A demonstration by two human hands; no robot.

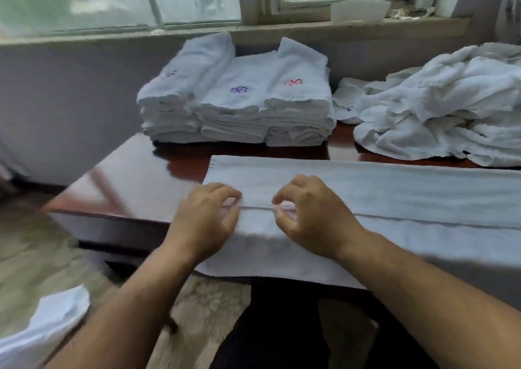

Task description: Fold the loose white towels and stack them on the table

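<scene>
A white towel (380,188) lies spread lengthwise across the near edge of the dark wooden table (135,176), its front part hanging over the edge. A fold seam runs along its middle. My left hand (205,216) and my right hand (307,213) sit close together at the towel's left end, each pinching the folded edge at that seam with curled fingers. Behind them stand three stacks of folded white towels (239,97) with purple and red embroidered marks. A heap of loose white towels (445,106) lies at the back right.
A window sill (338,27) with a white plastic container (358,9) runs behind the table. A grey wall lies to the left. Patterned carpet (42,255) covers the floor, and a white cloth (48,323) lies at the lower left.
</scene>
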